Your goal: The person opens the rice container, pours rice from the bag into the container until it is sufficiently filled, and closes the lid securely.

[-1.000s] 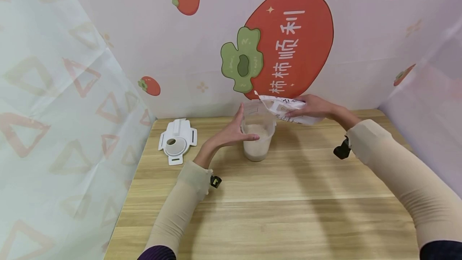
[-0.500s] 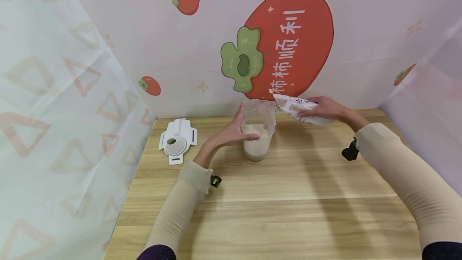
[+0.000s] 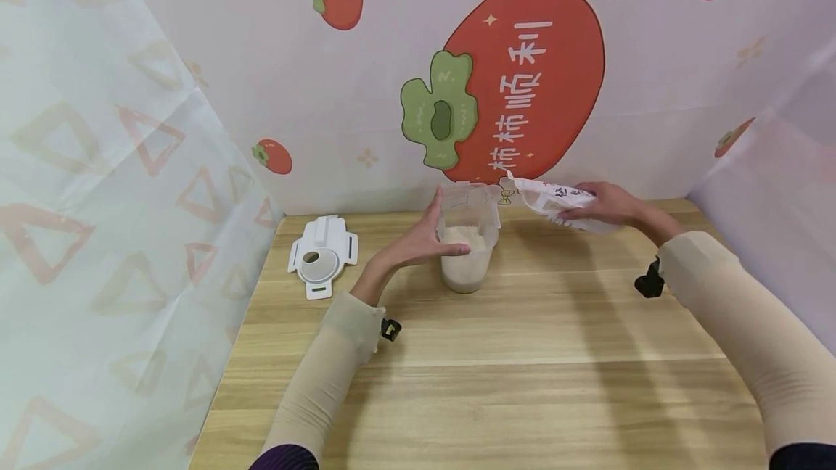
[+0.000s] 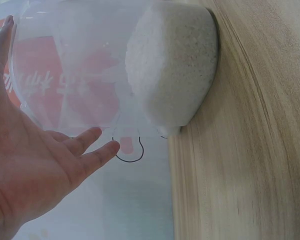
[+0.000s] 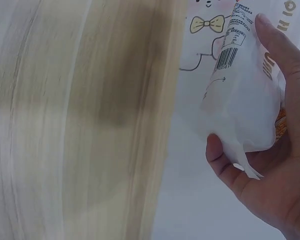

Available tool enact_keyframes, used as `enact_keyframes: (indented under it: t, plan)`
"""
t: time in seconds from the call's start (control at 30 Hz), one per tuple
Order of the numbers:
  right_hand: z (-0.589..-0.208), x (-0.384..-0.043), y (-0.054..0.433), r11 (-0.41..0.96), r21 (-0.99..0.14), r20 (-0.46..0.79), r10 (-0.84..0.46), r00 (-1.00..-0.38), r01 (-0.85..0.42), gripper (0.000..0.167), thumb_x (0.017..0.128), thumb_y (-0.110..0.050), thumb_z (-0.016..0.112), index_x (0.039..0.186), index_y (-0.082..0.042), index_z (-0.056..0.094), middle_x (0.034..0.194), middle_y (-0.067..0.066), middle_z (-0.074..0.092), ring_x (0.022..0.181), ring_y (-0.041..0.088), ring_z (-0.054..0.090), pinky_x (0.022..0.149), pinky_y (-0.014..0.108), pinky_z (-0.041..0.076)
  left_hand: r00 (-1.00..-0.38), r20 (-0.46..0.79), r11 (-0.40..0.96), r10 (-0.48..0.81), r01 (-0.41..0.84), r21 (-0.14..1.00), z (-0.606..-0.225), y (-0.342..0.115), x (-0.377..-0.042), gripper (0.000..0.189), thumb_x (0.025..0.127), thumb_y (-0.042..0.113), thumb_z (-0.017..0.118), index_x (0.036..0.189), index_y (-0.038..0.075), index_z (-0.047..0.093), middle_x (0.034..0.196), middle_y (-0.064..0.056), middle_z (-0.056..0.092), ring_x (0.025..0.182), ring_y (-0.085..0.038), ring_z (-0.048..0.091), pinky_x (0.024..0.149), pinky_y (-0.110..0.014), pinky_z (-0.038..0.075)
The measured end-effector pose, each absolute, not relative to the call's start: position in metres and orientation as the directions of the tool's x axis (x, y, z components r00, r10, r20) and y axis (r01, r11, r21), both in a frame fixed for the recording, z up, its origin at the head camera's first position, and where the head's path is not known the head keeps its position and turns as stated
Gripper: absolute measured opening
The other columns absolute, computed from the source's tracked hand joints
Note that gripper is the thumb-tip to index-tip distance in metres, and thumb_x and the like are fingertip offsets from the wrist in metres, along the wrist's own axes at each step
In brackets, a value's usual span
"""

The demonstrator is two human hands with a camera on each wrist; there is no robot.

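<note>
Your left hand (image 3: 421,241) cups the tall, clear plastic container (image 3: 480,215) from its left side, the thumb bent across the near wall and the other fingers round the far one. The container stands upright on the pale wooden table (image 3: 457,390), near the back edge, its lower part filled with fine whitish grain (image 3: 466,239). Your right hand (image 3: 610,203) grasps the white printed bag (image 3: 551,200), thumb on one face and fingers on the other. You hold this bag in the air above the table, lying nearly on its side, with its mouth just beside the container's right rim but apart from it. Well to the left of the container, the flat white plastic lid with side tabs (image 3: 332,241) rests on the table.
</note>
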State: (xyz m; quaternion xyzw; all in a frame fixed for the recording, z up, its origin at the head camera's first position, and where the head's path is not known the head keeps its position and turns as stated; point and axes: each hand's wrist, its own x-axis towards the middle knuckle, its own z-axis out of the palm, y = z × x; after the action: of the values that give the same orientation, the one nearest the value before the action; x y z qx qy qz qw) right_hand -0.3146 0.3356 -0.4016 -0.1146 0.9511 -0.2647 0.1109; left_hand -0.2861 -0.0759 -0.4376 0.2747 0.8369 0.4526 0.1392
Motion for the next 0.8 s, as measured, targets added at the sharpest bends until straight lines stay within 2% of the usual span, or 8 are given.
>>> enact_keyframes:
  t: [0.23, 0.47, 0.8]
  plan:
    - [-0.407, -0.312, 0.351, 0.851, -0.503, -0.145, -0.259, -0.955, -0.154, 0.078, 0.091, -0.045, 0.083, 0.145, 0.004, 0.055, 0.127, 0.024, 0.067, 0.104, 0.033, 0.06, 0.077, 0.037, 0.046, -0.811, 0.014, 0.444, 0.585, 0.335, 0.831, -0.438, -0.076, -0.286, 0.134, 0.09, 0.044, 0.084, 0.166, 0.026, -0.024, 0.176, 0.004, -0.021, 0.163, -0.019, -0.009, 0.132, -0.045, 0.006]
    - [-0.413, -0.309, 0.365, 0.864, -0.468, -0.13, -0.276, -0.952, -0.187, 0.077, 0.09, -0.045, 0.084, 0.144, 0.003, 0.057, 0.126, 0.023, 0.069, 0.105, 0.033, 0.062, 0.079, 0.038, 0.047, -0.811, 0.021, 0.442, 0.585, 0.34, 0.83, -0.438, -0.077, -0.287, 0.134, 0.09, 0.044, 0.084, 0.167, 0.023, -0.023, 0.176, 0.003, -0.021, 0.163, -0.02, -0.008, 0.132, -0.046, 0.007]
    - [-0.425, -0.308, 0.385, 0.862, -0.45, -0.115, -0.314, -0.943, -0.232, 0.077, 0.087, -0.044, 0.088, 0.143, 0.002, 0.06, 0.126, 0.02, 0.07, 0.106, 0.031, 0.063, 0.085, 0.044, 0.049, -0.811, 0.019, 0.445, 0.585, 0.34, 0.828, -0.439, -0.076, -0.287, 0.134, 0.089, 0.045, 0.084, 0.167, 0.025, -0.023, 0.175, 0.004, -0.021, 0.163, -0.019, -0.008, 0.132, -0.045, 0.007]
